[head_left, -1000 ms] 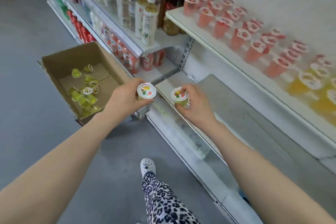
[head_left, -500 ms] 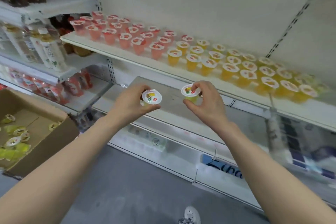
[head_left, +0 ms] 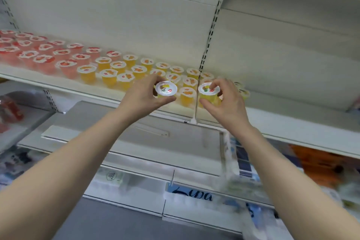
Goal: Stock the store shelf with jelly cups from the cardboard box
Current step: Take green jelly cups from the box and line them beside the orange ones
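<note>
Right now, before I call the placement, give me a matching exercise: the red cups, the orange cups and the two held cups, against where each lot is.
Things:
1. red jelly cups
2. orange jelly cups
3. held cups

Places:
A. gripped, one in the left hand and one in the right hand
B. standing at the left end of the shelf
C. standing mid-shelf, just behind the hands

Pairs: 1-B; 2-C; 3-A

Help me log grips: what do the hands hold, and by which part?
The left hand grips one jelly cup round its side wall; the right hand grips a second cup likewise.
</note>
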Tool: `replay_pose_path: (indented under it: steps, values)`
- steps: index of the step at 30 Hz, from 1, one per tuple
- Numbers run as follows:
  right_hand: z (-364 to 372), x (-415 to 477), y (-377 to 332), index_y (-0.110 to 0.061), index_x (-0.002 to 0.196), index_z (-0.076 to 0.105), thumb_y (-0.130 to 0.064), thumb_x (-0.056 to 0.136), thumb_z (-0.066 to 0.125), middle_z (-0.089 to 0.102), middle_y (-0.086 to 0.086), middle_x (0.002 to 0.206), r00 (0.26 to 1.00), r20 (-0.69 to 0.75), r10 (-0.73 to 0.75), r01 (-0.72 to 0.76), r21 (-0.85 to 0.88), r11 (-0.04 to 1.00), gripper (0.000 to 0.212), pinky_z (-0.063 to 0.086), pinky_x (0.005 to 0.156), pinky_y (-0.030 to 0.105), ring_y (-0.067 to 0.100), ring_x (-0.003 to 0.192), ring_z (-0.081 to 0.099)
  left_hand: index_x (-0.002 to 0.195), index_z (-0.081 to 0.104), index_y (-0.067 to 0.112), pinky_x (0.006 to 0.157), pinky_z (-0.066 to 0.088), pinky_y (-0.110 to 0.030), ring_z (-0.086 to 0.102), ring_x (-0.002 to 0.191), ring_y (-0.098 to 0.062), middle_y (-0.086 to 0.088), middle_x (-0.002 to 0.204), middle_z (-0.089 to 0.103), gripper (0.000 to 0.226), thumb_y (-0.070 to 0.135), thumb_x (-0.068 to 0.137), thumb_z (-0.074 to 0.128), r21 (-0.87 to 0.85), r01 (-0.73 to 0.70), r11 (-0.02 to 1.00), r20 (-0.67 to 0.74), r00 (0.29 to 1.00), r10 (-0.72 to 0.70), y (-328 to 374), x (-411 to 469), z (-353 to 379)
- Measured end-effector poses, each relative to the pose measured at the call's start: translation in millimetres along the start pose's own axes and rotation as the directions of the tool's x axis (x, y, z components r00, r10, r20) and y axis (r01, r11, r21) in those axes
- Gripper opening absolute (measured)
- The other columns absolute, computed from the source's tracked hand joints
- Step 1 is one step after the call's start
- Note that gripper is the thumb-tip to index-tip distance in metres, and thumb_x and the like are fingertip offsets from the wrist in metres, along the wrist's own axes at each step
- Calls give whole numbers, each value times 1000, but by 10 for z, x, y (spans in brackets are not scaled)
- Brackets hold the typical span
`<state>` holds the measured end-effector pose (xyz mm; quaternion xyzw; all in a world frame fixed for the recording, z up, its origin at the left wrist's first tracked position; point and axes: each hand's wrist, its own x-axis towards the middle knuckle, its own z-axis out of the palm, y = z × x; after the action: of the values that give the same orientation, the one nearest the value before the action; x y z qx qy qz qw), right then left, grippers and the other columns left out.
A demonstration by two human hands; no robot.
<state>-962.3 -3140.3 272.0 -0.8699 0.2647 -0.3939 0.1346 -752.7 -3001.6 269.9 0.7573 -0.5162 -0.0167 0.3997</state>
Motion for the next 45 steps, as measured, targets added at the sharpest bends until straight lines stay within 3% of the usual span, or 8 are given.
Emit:
replay_pose_path:
  steps: [5,12,19,29,32,34,39,45]
  values:
    - [-612,-83,765,-27,95,50,-31,76,78,54,-11,96,993,-69,99,-100,-18,995,34,38,73,28,11,86,49,110,57,30,74,46,-28,59,87,-8,16,100,61,52,57,71,76,-41,-47,998,9,999,47,637,169,648]
    - [-841,-206,1470,-26,96,50,-26,76,74,58,-7,101,978,99,183,-180,-42,983,32,33,71,27,14,90,52,110,58,30,78,52,-35,61,90,-10,16,100,63,57,67,67,71,-4,-23,1000,-5,1000,23,1050,202,1150]
    - [-611,-168,1598,-25,94,52,-27,74,78,59,-5,101,959,199,202,-200,-34,979,33,33,71,27,14,87,51,113,59,28,76,53,-36,61,84,-10,17,97,60,53,57,71,76,76,17,997,-6,1000,-17,1138,74,1171]
    - [-509,-99,1630,-23,103,55,-33,78,76,55,-2,112,955,231,184,-173,-67,983,34,38,80,28,19,106,53,119,59,26,64,44,-16,57,76,-1,15,101,58,55,52,73,77,77,4,997,-11,1000,-3,1157,36,1172]
    - [-578,-112,1645,-20,114,57,-39,76,77,51,0,122,973,195,125,-110,-86,990,47,39,93,29,21,117,48,121,52,28,68,50,-25,60,78,-4,12,102,61,57,51,75,76,57,29,998,2,1000,-30,1221,57,1198]
    - [-662,-93,1628,-19,119,57,-39,77,77,51,-1,123,985,163,57,-53,-29,998,51,39,94,28,22,116,49,110,49,28,67,50,-30,61,77,-6,12,101,61,49,50,75,75,48,20,999,-1,1000,-20,1299,112,1242]
    - [-858,-43,1511,-24,122,52,-38,78,77,55,-9,118,983,174,-62,46,95,994,52,45,87,30,14,106,54,98,56,24,70,51,-37,61,74,-11,8,90,65,34,42,77,76,-1,-93,996,19,995,93,1650,338,1484]
    - [-1023,-52,1652,-31,111,53,-19,78,76,59,-19,107,996,89,-4,-16,225,974,42,39,74,9,-7,89,53,99,59,26,75,54,-38,66,81,-10,7,90,68,29,42,76,67,-151,-163,975,103,978,179,1969,530,1901]
